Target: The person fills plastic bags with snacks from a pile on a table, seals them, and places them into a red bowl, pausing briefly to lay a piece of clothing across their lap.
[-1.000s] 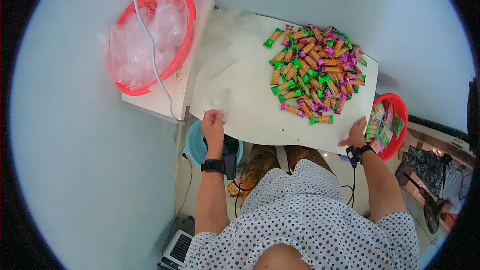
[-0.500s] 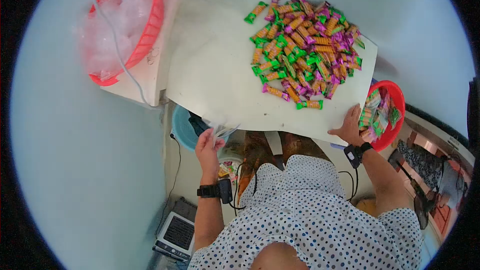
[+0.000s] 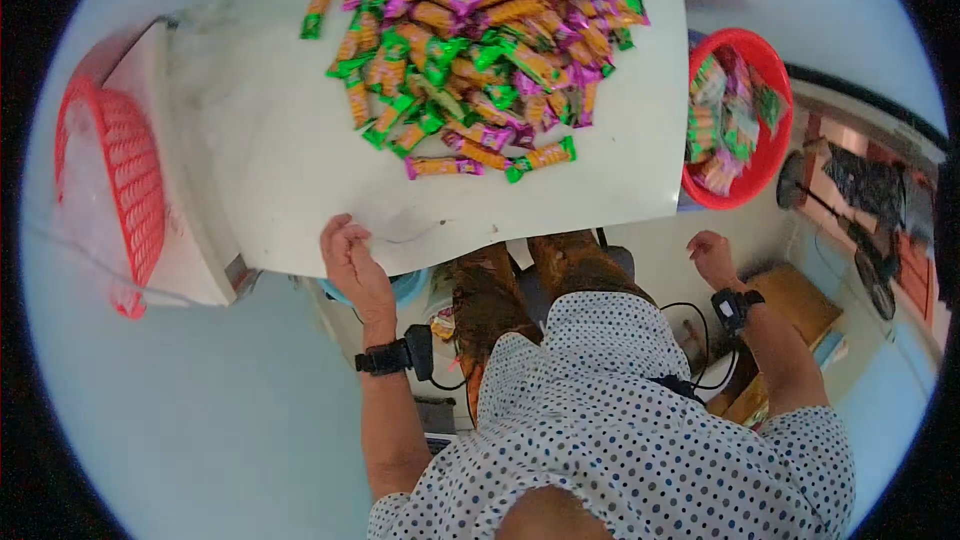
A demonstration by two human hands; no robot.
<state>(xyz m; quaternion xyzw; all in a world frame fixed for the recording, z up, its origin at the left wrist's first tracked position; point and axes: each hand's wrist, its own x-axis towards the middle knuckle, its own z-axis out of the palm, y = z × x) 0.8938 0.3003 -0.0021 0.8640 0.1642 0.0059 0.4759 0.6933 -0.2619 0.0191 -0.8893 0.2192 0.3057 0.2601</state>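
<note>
My left hand is at the front edge of the white table, its fingers bent around part of a clear plastic bag. The thin bag lies over the tabletop and its outline is faint. My right hand hangs off the table, below the red basin, with loosely bent fingers and nothing visible in them. A large heap of small wrapped snack bars, in orange, green and purple wrappers, covers the far middle of the table.
Bagged snack bars fill the red basin beside the table's right edge. On the left, a red plastic basket holds clear bags. A blue tub sits under the table edge. A black fan stands at far right.
My left hand has brought the clear bag up from beside the blue tub to the table's edge. My right hand has left the table's right corner. The view has shifted.
</note>
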